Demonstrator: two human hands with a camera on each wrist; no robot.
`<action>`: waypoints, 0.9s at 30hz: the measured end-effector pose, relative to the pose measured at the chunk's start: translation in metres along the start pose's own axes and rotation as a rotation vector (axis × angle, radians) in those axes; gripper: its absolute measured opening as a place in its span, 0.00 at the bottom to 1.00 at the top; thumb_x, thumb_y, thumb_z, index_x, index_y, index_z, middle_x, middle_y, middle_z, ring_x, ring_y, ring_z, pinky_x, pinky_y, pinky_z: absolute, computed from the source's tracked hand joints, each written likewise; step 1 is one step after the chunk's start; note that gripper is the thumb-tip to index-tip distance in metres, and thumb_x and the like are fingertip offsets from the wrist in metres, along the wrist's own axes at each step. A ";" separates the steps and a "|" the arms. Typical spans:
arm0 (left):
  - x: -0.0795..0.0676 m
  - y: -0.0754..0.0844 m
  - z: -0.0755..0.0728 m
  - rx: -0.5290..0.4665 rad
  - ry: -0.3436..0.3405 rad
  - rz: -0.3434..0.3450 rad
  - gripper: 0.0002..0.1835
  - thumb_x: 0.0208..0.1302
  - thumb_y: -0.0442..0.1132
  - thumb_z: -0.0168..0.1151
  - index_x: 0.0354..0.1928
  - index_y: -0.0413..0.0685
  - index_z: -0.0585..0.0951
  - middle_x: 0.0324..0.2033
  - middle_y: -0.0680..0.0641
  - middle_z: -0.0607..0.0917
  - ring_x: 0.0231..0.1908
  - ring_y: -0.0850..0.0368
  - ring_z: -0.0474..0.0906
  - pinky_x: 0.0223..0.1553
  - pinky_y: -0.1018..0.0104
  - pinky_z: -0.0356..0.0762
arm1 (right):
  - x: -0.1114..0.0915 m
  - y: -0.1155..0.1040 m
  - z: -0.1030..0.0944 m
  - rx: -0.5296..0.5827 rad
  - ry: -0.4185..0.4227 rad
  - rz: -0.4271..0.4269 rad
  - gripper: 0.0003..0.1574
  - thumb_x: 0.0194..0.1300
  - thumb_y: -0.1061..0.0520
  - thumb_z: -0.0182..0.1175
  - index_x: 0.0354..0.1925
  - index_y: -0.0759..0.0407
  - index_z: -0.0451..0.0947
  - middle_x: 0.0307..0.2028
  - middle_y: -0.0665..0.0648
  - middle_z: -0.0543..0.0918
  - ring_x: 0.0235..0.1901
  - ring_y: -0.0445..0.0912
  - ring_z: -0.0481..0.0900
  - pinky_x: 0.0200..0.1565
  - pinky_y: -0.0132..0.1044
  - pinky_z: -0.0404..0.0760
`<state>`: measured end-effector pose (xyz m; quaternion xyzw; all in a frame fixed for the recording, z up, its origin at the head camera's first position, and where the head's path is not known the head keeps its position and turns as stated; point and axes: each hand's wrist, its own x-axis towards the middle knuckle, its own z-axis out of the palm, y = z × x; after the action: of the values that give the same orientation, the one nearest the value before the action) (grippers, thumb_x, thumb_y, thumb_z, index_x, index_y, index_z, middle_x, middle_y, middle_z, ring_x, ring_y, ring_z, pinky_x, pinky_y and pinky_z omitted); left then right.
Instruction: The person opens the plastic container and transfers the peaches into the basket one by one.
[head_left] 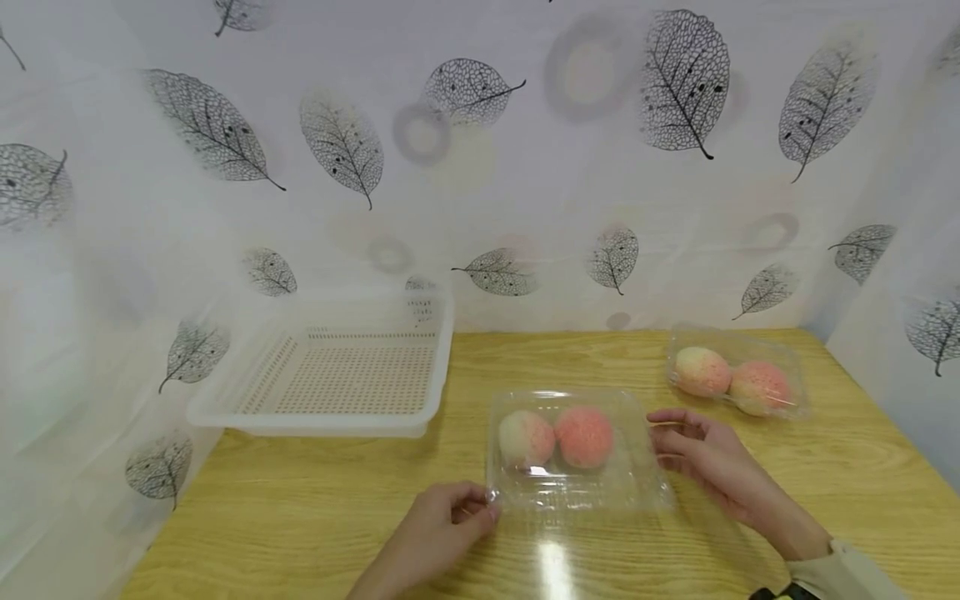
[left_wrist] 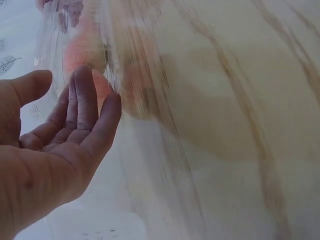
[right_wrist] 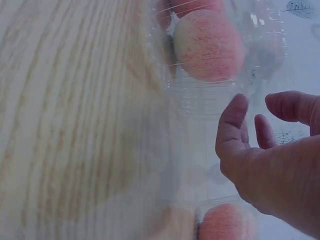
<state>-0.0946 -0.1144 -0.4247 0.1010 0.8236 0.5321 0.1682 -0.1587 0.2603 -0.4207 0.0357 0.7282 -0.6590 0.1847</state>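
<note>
Clear box [head_left: 633, 454]: lies flat on the tabletop [head_left: 615, 562], between our hands.
Left hand [head_left: 435, 529]: loosely curved at the box's near left corner, thumb apart from fingers; we cannot tell whether it touches the plastic.
Right hand [head_left: 712, 462]: relaxed beside the right end, thumb and fingers spread, gripping nothing.
Two peaches [head_left: 585, 437]: sit towards the box's left half; tilting it could send them rolling, and the uneven weight might pull that end down.
Thin plastic: squeezing hard from both ends might buckle the walls; whether the box is fastened, we cannot tell.
Second box [head_left: 738, 342]: near our right hand, so a wide swing might knock it.
White basket [head_left: 322, 422]: left of the clear box, apart from it; carrying low could catch the rim.
</note>
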 end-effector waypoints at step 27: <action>0.022 0.000 0.026 -0.477 0.098 -0.140 0.08 0.70 0.32 0.62 0.38 0.31 0.82 0.30 0.49 0.86 0.31 0.62 0.84 0.41 0.68 0.87 | -0.025 -0.010 0.051 -1.119 0.099 -0.907 0.41 0.51 0.52 0.78 0.64 0.46 0.76 0.68 0.63 0.74 0.65 0.76 0.69 0.48 0.74 0.78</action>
<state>-0.1045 -0.0851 -0.4386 -0.0247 0.6871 0.7025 0.1838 -0.1270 0.2146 -0.4066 -0.3402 0.9073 -0.1969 -0.1495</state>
